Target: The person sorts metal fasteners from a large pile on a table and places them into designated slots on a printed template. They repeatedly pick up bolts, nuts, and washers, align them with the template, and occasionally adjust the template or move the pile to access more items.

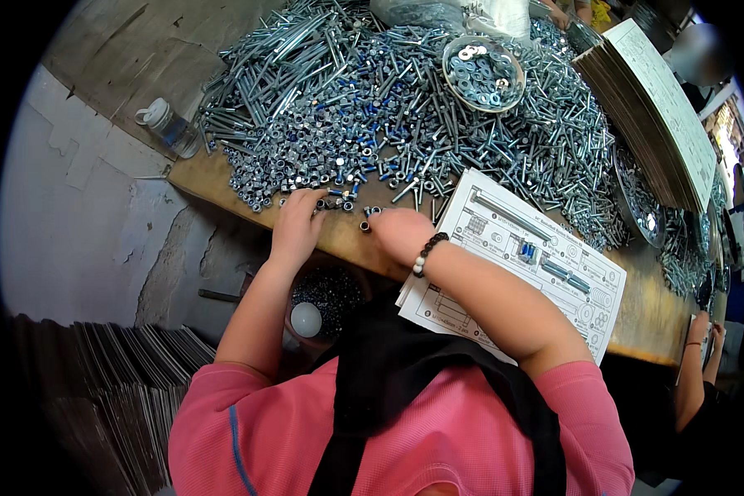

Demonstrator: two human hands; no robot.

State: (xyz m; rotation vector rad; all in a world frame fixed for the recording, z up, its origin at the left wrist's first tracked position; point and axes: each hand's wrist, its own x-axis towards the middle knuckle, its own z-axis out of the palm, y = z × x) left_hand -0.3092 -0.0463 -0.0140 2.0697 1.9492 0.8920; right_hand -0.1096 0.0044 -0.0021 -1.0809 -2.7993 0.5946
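Note:
At the near table edge, my left hand is curled, with a metal nut between its thumb and index finger. Close by, a short bolt with a blue band lies among a few more nuts. My right hand, fingers bent down and partly hidden, touches the tabletop beside another nut. What its fingertips hold cannot be made out. Under my right forearm lies a printed sheet with line drawings of hardware. On it rest a long bolt, blue-ringed nuts and thick bolts.
A large heap of bolts and loose nuts covers the table. A bowl of washers, a bottle and a card stack stand around it. Below is a bucket of small hardware. Another person's arm shows at right.

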